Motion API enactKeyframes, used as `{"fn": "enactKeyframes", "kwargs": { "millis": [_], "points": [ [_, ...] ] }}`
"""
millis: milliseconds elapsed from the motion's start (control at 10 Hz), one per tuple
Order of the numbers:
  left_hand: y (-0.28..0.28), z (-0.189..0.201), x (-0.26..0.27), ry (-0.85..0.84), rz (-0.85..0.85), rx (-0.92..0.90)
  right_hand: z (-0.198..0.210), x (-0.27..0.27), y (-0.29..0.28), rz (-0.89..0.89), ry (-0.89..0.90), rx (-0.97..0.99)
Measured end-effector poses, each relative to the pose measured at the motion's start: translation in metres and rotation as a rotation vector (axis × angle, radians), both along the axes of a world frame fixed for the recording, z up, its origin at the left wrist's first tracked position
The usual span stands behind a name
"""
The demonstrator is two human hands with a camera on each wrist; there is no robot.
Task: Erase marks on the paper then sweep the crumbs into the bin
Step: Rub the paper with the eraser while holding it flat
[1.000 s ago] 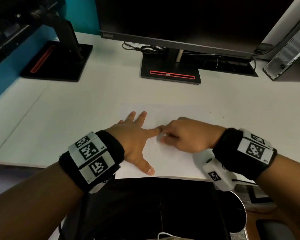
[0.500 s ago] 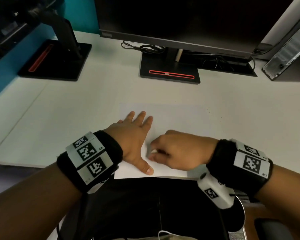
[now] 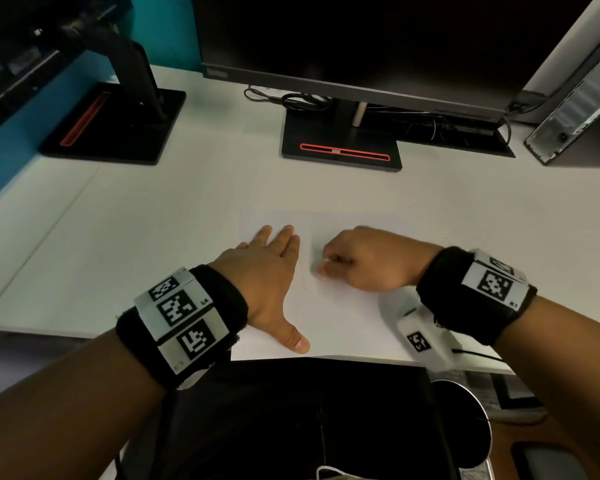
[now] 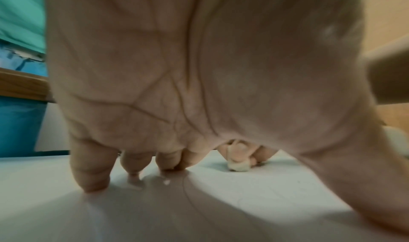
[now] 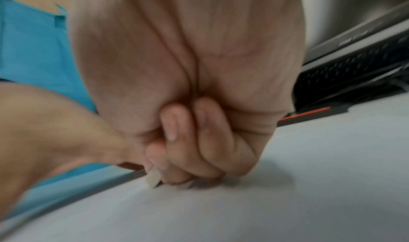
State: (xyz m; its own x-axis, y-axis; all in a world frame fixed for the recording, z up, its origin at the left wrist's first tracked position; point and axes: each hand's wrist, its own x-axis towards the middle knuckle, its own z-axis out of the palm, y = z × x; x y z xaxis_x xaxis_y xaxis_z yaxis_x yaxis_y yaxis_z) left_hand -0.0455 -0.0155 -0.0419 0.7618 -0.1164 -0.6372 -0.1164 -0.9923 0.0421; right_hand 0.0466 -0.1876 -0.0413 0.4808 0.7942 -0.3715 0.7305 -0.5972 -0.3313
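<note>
A white sheet of paper (image 3: 343, 317) lies flat at the desk's near edge. My left hand (image 3: 274, 258) presses flat on its left part, fingers straight and thumb spread toward the near edge. My right hand (image 3: 364, 258) is curled beside it and pinches a small white eraser (image 5: 153, 177), whose tip touches the paper. That eraser (image 4: 238, 166) also shows past my left fingers (image 4: 90, 172) in the left wrist view. A faint pencil line (image 4: 188, 193) runs across the sheet there. In the head view the eraser is almost hidden by the fingers.
A monitor base (image 3: 340, 147) stands behind the paper, a second base (image 3: 111, 126) at the back left, a computer case (image 3: 582, 109) at the back right. A round metal bin (image 3: 465, 420) sits below the desk edge at the right, beside a dark chair seat.
My right hand slid toward me with the eraser, then back away and to the right. The left hand has drawn its fingers together and stays pressed on the paper.
</note>
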Motion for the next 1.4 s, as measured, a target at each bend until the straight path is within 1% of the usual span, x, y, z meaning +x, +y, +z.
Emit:
{"fn": "enactKeyframes", "kwargs": {
  "millis": [100,200,300,400,500,600,700,800,900,1000,1100,1200,1300,1400],
  "points": [
    [0.000,0.000,-0.001,-0.003,0.012,-0.007,-0.004,-0.007,0.006,0.052,-0.019,0.033],
    [-0.001,0.000,0.000,-0.004,0.013,0.001,-0.006,-0.024,0.006,0.122,0.091,0.022],
    [-0.002,0.002,0.000,0.002,0.015,0.008,0.000,-0.003,0.004,0.030,0.042,-0.003],
    [-0.001,0.002,0.000,-0.001,0.012,0.004,-0.001,0.000,0.005,0.009,0.004,0.013],
    [-0.001,0.000,0.000,-0.006,0.013,0.004,-0.006,-0.018,0.008,0.104,0.084,0.004],
    [-0.001,0.001,0.000,-0.006,0.015,0.009,-0.001,-0.005,0.006,0.043,0.067,-0.021],
    [-0.001,0.001,0.000,-0.007,0.016,0.003,-0.001,0.006,0.010,-0.007,-0.021,0.001],
    [-0.001,0.000,-0.001,-0.010,0.013,0.005,-0.005,-0.011,0.012,0.091,0.033,0.011],
    [-0.001,0.001,0.000,-0.012,0.014,0.008,-0.002,-0.006,0.010,0.078,0.087,-0.026],
    [-0.001,0.002,-0.001,-0.016,0.010,0.006,0.001,0.015,0.012,-0.021,-0.030,-0.011],
    [-0.001,0.001,-0.001,-0.013,0.016,0.001,-0.004,0.005,0.018,0.041,-0.038,0.020],
    [-0.001,0.001,0.000,-0.006,0.012,0.004,0.000,-0.010,0.017,0.093,0.113,-0.046],
    [-0.001,0.002,0.000,-0.009,0.008,0.004,0.003,0.010,0.017,0.036,0.028,-0.053],
    [-0.001,0.002,0.000,-0.006,0.010,0.008,0.001,0.021,0.021,-0.046,-0.067,0.006]
  ]
}}
